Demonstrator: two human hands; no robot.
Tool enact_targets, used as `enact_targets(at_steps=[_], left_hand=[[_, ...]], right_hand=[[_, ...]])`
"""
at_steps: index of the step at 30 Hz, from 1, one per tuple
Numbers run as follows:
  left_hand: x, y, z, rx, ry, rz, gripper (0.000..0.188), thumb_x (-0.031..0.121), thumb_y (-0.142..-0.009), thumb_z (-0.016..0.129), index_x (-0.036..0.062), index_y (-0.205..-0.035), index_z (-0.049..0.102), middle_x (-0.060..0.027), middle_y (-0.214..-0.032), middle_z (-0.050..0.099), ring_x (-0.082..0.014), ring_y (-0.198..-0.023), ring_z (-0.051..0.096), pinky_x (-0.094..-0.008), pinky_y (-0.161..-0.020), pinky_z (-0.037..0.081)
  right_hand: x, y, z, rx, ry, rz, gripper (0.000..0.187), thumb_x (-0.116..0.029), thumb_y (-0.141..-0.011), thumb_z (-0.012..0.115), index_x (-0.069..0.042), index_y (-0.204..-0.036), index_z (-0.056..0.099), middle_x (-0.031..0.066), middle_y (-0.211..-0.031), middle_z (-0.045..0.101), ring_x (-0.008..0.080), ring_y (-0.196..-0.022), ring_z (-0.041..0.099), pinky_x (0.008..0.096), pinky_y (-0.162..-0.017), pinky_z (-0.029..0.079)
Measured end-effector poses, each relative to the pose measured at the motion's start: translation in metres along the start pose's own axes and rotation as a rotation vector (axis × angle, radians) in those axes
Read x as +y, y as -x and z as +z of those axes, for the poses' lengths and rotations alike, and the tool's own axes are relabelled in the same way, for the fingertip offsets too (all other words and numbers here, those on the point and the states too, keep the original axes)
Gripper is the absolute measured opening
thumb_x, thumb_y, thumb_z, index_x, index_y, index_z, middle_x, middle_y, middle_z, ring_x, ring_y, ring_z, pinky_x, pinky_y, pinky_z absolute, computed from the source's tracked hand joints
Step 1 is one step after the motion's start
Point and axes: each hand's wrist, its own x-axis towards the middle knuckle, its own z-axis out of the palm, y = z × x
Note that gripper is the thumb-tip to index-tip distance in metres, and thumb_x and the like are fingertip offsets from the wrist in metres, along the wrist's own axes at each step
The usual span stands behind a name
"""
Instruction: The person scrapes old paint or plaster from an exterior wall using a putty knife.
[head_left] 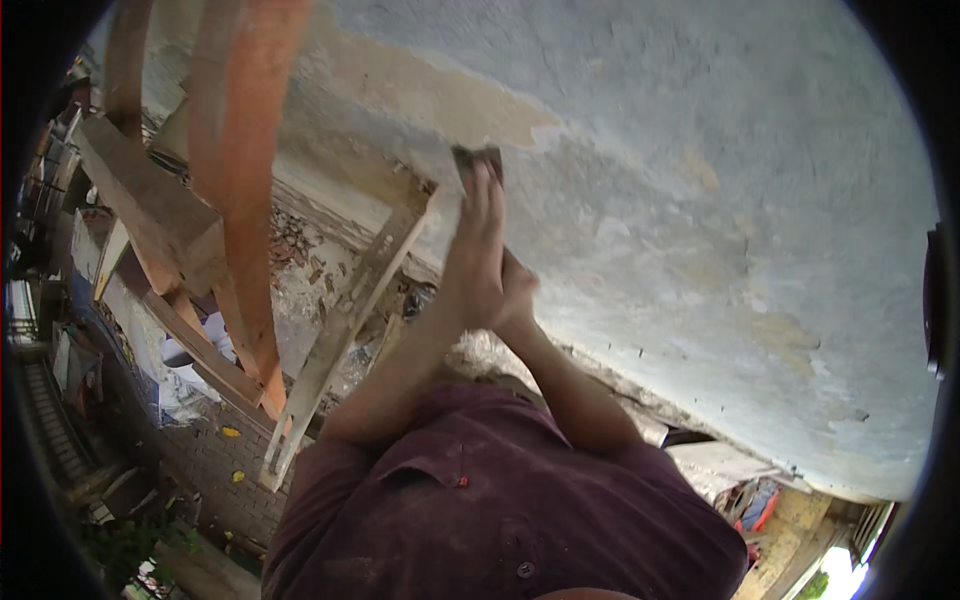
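Note:
A dark, flat scraper blade (464, 161) rests against the grey-blue wall (640, 230), at the lower edge of a bare tan patch (430, 85). Stretched fingers of my left hand (478, 240) lie close together along the blade and press on it. Just below and to the right, my right hand (516, 288) is closed against the left palm. Whatever it grips is hidden behind the left hand, as is the rest of the scraper. Slight blur softens both hands.
Orange-brown wooden posts (245, 180) and a thick beam (150, 200) stand close on my left. A pale plank (345, 325) leans by the wall's foot, near rubble (295, 245). Brick paving (215, 470) lies lower left. Red and blue items (760, 503) sit at lower right.

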Motion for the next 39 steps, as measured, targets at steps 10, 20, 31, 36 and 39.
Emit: enact_targets(at_steps=[10,20,31,36,39], left_hand=[[0.011,-0.021,-0.022,-0.103,-0.058,0.033,0.096,0.018,-0.068,0.064,-0.0081,-0.137,0.002,-0.0304,-0.143,0.000,-0.0439,-0.133,0.001,-0.0494,-0.107,0.015],[0.016,-0.010,-0.013,-0.151,-0.010,-0.002,0.088,0.016,-0.072,0.054,-0.0081,-0.137,0.000,-0.0284,-0.144,-0.003,-0.0385,-0.135,-0.003,-0.0474,-0.109,0.008],[0.040,-0.016,0.003,-0.178,0.097,0.095,0.100,0.010,-0.064,0.062,-0.0043,-0.138,-0.004,-0.0281,-0.143,-0.006,-0.0404,-0.134,-0.006,-0.0508,-0.108,0.008],[0.033,-0.026,-0.003,-0.142,-0.001,0.131,0.103,0.007,-0.061,0.063,-0.0035,-0.138,-0.003,-0.0270,-0.144,-0.005,-0.0415,-0.134,-0.002,-0.0521,-0.108,0.012],[0.045,-0.013,-0.004,-0.281,0.074,0.083,0.099,0.003,-0.064,0.059,-0.0003,-0.139,-0.005,-0.0261,-0.143,-0.011,-0.0430,-0.133,-0.003,-0.0537,-0.107,0.013]], right_hand=[[0.025,-0.014,0.030,0.302,-0.210,-0.405,0.035,-0.018,-0.075,0.059,0.001,-0.103,0.052,0.0216,-0.097,0.056,0.0320,-0.083,0.058,0.0383,-0.070,0.047],[0.018,0.006,-0.001,0.157,0.290,-0.188,0.038,-0.020,-0.081,0.057,0.001,-0.112,0.051,0.0170,-0.095,0.062,0.0296,-0.086,0.062,0.0337,-0.071,0.048],[0.020,0.032,-0.020,0.380,0.003,-0.349,0.046,-0.018,-0.074,0.065,0.006,-0.110,0.052,0.0185,-0.091,0.063,0.0227,-0.079,0.062,0.0344,-0.068,0.048],[-0.001,0.031,-0.016,0.360,-0.030,-0.204,0.031,-0.017,-0.081,0.056,0.005,-0.103,0.052,0.0201,-0.089,0.062,0.0270,-0.076,0.063,0.0360,-0.064,0.048],[0.027,0.041,-0.021,0.306,0.001,-0.066,0.041,-0.022,-0.073,0.064,0.007,-0.099,0.052,0.0195,-0.082,0.062,0.0283,-0.073,0.063,0.0358,-0.060,0.048]])
